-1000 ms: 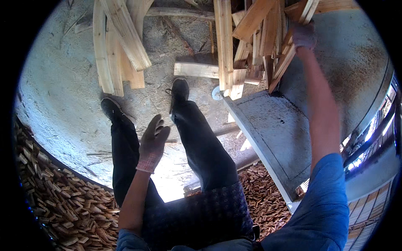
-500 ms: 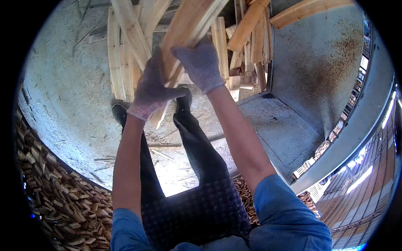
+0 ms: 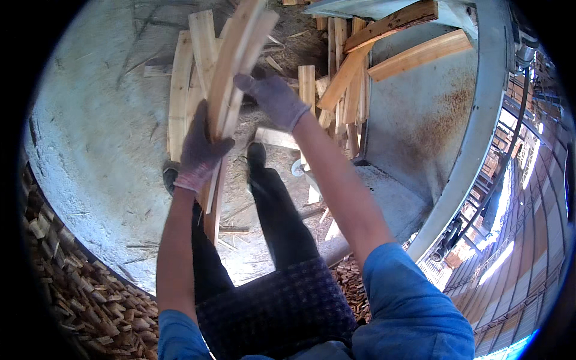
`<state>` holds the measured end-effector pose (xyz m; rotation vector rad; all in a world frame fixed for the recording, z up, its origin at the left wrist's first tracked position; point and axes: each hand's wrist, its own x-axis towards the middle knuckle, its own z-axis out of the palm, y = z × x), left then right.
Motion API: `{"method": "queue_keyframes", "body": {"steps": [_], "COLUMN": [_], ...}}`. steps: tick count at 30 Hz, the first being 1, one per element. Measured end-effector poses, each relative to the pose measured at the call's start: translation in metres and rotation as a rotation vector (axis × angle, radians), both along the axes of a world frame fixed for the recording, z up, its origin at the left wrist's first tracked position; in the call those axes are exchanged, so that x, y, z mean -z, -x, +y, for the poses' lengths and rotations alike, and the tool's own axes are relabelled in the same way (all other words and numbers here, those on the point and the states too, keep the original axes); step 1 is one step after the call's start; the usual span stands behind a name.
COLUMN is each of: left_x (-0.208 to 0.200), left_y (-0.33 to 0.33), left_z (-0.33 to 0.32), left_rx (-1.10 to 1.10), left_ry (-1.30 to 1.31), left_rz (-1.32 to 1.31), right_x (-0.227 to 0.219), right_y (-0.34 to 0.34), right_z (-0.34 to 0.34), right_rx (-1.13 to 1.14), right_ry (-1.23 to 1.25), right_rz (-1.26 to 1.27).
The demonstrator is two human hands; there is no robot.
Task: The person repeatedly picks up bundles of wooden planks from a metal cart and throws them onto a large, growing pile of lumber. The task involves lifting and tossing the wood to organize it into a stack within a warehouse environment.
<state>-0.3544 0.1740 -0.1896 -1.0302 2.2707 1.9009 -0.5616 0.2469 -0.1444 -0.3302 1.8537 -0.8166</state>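
A bundle of long, pale wooden boards (image 3: pixel 223 90) slants across the middle, upper end tipped to the right. My left hand (image 3: pixel 201 150), in a grey knitted glove, is closed round its lower part, thumb stretched to the right. Against the bundle's right edge is my gloved right hand (image 3: pixel 273 99), thumb over the wood and its other fingers partly hidden. Behind the bundle, more boards (image 3: pixel 180 96) lie on the floor to the left. Another pile of boards (image 3: pixel 351 90) leans to the right.
Two boards, one with a bark edge (image 3: pixel 393 27), stick out over a rusty metal panel (image 3: pixel 420 102) at the right. A short board (image 3: pixel 276 138) lies by my right shoe. Stacked wood pieces (image 3: pixel 90 294) fill the lower left. The concrete floor (image 3: pixel 102 132) carries splinters.
The boards have swung more upright and shifted left, their lower ends now nearer my legs. My right hand has moved slightly left and down to the bundle's edge. The view has tilted.
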Motion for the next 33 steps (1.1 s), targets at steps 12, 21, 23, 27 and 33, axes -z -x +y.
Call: {"method": "queue_keyframes", "body": {"steps": [12,21,23,27,33], "left_x": [0.13,0.144,0.137,0.095,0.034], "left_y": [0.018,-0.025,-0.011,0.003,0.089], "left_z": [-0.034,0.032,0.039,0.07,0.077], "left_rx": [-0.067,-0.006,-0.036,0.036,-0.031], "left_ry": [0.166,0.365,0.49,0.417,0.258], "left_rz": [-0.157,-0.462,-0.408,-0.207,0.044], "right_x": [0.087,0.036,0.02,0.003,0.021], "right_y": [0.123,0.298,0.312,0.2,0.047], "right_z": [0.03,0.14,0.129,0.102,0.082], "right_rx": [-0.206,-0.087,0.088,0.241,-0.555], "right_ry": [0.002,-0.491,-0.36,-0.371,0.208], "right_rz": [0.753,1.369,1.287,1.032,0.998]}}
